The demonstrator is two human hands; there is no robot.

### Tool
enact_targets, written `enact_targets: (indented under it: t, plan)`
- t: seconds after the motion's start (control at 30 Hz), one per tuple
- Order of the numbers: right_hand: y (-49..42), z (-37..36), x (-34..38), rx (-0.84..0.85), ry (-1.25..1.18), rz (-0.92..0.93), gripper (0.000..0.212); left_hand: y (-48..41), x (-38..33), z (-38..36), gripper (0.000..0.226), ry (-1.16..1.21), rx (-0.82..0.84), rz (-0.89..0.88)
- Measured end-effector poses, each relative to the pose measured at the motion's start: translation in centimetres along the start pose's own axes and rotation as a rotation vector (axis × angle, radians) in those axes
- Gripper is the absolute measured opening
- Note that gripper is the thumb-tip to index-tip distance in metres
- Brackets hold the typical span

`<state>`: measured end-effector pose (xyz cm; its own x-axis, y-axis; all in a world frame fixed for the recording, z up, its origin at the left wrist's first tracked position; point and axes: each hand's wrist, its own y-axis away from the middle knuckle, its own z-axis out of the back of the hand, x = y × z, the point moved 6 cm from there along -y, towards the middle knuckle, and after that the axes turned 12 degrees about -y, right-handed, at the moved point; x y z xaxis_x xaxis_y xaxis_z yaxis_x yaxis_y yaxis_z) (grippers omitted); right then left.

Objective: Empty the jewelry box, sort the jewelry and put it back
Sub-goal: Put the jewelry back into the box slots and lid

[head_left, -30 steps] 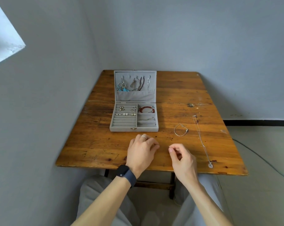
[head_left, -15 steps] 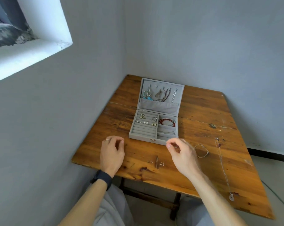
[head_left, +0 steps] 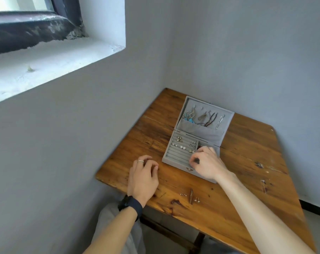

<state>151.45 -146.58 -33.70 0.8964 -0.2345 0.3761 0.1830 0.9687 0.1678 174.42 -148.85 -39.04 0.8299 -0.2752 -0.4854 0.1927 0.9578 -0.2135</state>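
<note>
Change: the right hand (head_left: 207, 165) is brought from above the brown wooden surface (head_left: 238, 180) into the open grey velvet jewelry box (head_left: 175, 157), far of centre.
Right fingers (head_left: 194, 158): curled over the ring rolls; whether anything is held cannot be told.
Left hand (head_left: 143, 176): rested left of the box, loosely curled, empty.
Meaning: emptying is judged barely begun; small silver earrings (head_left: 196, 199) are laid near.

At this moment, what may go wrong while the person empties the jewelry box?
1. The small earrings lie loose on the table near its front edge, not far from the right forearm; a sweep may push them off.
2. The right hand works with curled fingers over the jewelry box, close to the pearl studs; it may knock them out.
3. The chains in the lid hang close together and may tangle.
</note>
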Motion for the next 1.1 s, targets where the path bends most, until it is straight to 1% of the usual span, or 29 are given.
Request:
enact_targets:
  t: [0.1, 0.2, 0.37, 0.43, 0.57, 0.63, 0.7, 0.83, 0.9, 1.03, 1.1]
  plan:
    - [-0.5, 0.3, 0.6, 0.026, 0.069, -0.029, 0.012, 0.0, 0.1, -0.1, 0.012, -0.005, -0.007, -0.004]
    - [-0.7, 0.2, 1.0, 0.002, 0.095, -0.055, 0.009, 0.0, 0.1, -0.2, 0.013, -0.019, -0.005, -0.009]
    - [-0.6, -0.1, 0.9, -0.117, -0.02, -0.049, 0.011, 0.0, 0.1, -0.2, 0.013, -0.022, -0.01, -0.012]
    - [-0.7, -0.4, 0.7, -0.124, -0.05, -0.057, 0.01, 0.0, 0.1, -0.2, 0.014, -0.024, -0.006, -0.015]
    - [-0.4, -0.6, 0.3, -0.132, -0.155, -0.049, 0.016, 0.0, 0.0, 0.0, 0.014, -0.013, -0.007, -0.025]
    - [0.6, -0.5, -0.2, -0.201, -0.26, -0.039, 0.018, 0.0, 0.0, 0.0, 0.013, 0.0, -0.006, -0.028]
    - [2.5, -0.5, -0.9, -0.31, -0.36, -0.045, 0.016, 0.0, 0.0, 0.1, 0.012, 0.031, -0.004, -0.024]
    - [7.5, -1.7, -2.1, -0.472, -0.472, -0.026, 0.014, -0.4, 0.0, 0.2, 0.009, 0.124, -0.006, -0.017]
    - [10.1, -2.8, -2.9, -0.536, -0.504, -0.048, 0.013, -0.7, -0.3, 0.1, 0.008, 0.178, 0.002, -0.036]
    - [13.9, -5.7, -4.7, -0.633, -0.505, -0.099, 0.015, -2.4, -3.4, 0.2, 0.006, 0.226, 0.043, -0.173]
    - [14.8, -6.4, -5.4, -0.687, -0.509, -0.103, 0.016, -3.9, -5.7, -0.3, 0.006, 0.193, 0.125, -0.256]
